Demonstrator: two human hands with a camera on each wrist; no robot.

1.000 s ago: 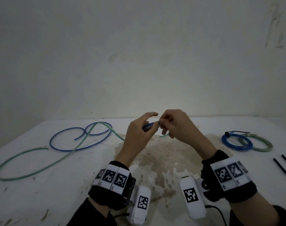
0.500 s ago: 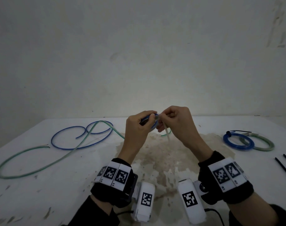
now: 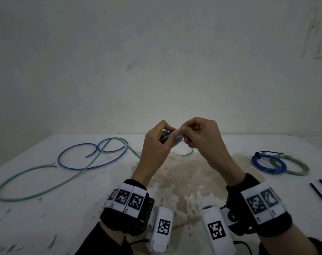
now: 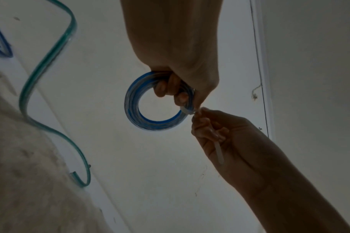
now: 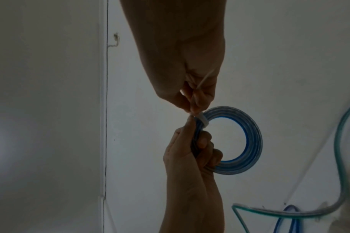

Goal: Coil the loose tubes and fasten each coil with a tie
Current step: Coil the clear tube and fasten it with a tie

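Note:
My left hand (image 3: pixel 161 138) grips a small blue tube coil (image 4: pixel 150 123) held up above the table's middle; the blue tube coil (image 5: pixel 247 141) shows as a ring in both wrist views. A white zip tie (image 4: pixel 187 111) is wrapped round the coil's edge. My right hand (image 3: pixel 190 134) pinches the white zip tie (image 5: pixel 203 121) right beside the coil, its tail (image 4: pixel 219 153) running through the curled fingers. A loose blue tube (image 3: pixel 79 159) and a loose green tube (image 3: pixel 46 184) lie crossed on the table's left.
At the right of the white table (image 3: pixel 46 218) lie a tied blue coil (image 3: pixel 268 164) and a green coil (image 3: pixel 294 165), side by side. Two black zip ties (image 3: pixel 320 194) lie near the right edge. A brown stain (image 3: pixel 184 173) covers the table's middle. A bare wall stands behind.
Both hands have risen slightly, with the coil still held between them. The right hand has closed in on the tie, and its hanging tail no longer shows in the head view.

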